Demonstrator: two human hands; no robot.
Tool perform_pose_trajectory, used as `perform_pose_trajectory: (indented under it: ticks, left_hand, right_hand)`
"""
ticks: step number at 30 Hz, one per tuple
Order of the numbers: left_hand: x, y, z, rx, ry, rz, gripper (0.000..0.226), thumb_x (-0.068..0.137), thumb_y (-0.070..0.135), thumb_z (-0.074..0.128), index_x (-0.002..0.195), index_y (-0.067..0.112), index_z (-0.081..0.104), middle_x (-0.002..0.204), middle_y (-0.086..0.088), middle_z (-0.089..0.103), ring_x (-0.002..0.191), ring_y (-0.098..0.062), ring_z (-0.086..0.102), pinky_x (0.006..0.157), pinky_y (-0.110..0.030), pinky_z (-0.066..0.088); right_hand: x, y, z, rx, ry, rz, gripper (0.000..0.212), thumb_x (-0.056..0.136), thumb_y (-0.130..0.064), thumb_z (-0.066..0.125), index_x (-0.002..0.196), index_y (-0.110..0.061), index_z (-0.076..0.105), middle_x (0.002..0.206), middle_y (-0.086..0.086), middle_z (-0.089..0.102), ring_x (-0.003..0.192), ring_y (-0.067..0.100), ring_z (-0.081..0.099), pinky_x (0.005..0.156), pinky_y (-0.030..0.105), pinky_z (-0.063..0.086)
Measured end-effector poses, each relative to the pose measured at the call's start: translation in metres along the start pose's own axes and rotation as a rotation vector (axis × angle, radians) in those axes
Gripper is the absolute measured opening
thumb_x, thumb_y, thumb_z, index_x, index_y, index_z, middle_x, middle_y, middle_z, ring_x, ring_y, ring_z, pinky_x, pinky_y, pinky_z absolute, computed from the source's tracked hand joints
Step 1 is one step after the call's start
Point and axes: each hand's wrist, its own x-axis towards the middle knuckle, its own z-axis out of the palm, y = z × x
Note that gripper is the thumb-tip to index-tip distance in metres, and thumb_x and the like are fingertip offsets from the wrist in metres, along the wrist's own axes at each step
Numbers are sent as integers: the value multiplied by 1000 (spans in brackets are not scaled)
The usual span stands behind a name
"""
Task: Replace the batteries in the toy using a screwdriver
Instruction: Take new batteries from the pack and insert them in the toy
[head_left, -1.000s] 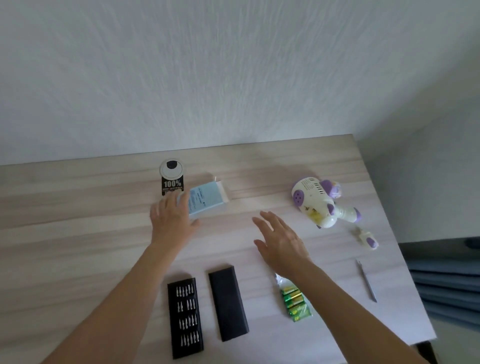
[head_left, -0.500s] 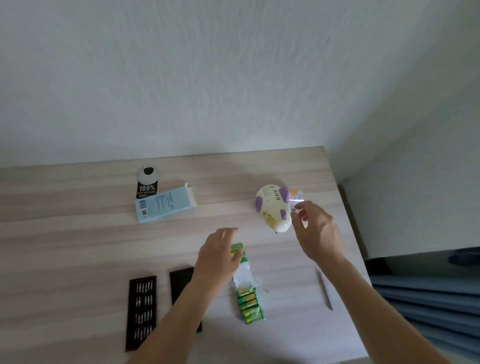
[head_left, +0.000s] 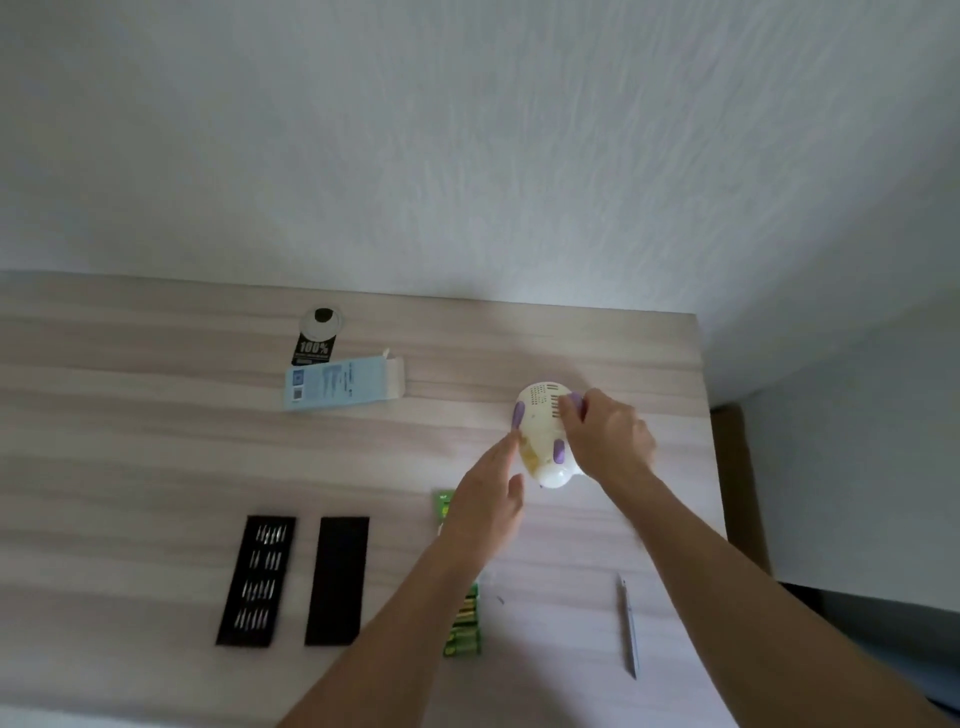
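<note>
Gripping the toy (head_left: 543, 431), right hand (head_left: 608, 441) curls round its hard plastic shell, probably light and slippery; left hand (head_left: 488, 501), fingers straight, touches the side.

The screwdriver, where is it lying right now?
In the head view the screwdriver lies on the table, on its right side near the front edge, right of the green battery pack.
</note>
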Motion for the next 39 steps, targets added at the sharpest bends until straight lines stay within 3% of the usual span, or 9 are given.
perform_pose_trajectory:
  ticks: [6,11,14,18,22,26,28,32,39]
  left_hand:
    - [-13,2,-8,-30,30,83,56,100,9,49,154,20,34,149,0,49,132,-14,48,94,3,22]
    - [-26,-1,-9,-227,73,-46,43,104,20,46,147,21,43,137,6,50,114,-8,52,101,-23,40]
    - [-30,-6,-4,-497,32,-222,35,101,23,53,136,23,54,128,4,61,111,-18,62,97,-42,54]
    - [-41,-7,3,-692,-36,-294,17,101,12,52,112,8,66,100,-20,71,83,-26,71,68,-34,59]
    - [-53,-11,10,-775,-27,-286,13,99,11,59,104,4,68,84,-13,71,78,-26,67,79,-44,58]
    - [-62,-12,19,-791,-38,-278,8,98,15,61,100,13,69,85,-12,70,82,-27,66,88,-54,55]
    - [-66,-11,23,-796,-37,-270,8,98,15,62,98,14,70,82,-8,70,80,-23,66,86,-52,56]
    - [-71,-6,26,-860,-74,-305,11,100,13,58,105,10,67,90,-10,69,75,-15,69,74,-33,62]
    - [-75,-4,31,-888,-43,-346,8,99,12,59,99,15,66,91,-10,68,80,-16,68,66,-28,61]
  right_hand:
    - [-19,18,6,127,46,-53,36,103,-46,32,93,-20,54,85,4,55,81,29,53,71,35,42]
    - [-53,46,6,495,48,-110,37,102,-36,44,79,-10,56,71,8,61,66,26,57,58,34,44]
    - [-79,58,12,666,-13,-85,44,97,-46,44,84,-7,59,67,7,61,58,21,57,57,35,45]
    - [-110,70,24,828,-153,6,42,101,-49,41,88,-12,57,64,3,57,51,16,51,43,21,44]
    - [-126,82,38,897,-171,48,37,104,-42,41,92,-12,59,67,1,56,52,14,53,43,22,44]
    - [-135,89,43,929,-123,0,30,108,-16,38,93,-26,62,71,11,53,48,11,51,38,22,42]
    - [-138,93,43,964,-136,44,29,108,-19,37,96,-24,63,72,15,54,54,18,51,40,26,42]
    - [-140,99,47,973,-162,97,29,108,-25,36,96,-27,63,70,13,54,57,19,52,43,29,43]
    - [-144,105,49,978,-181,110,30,108,-30,38,93,-21,62,61,7,55,47,11,53,44,29,43]
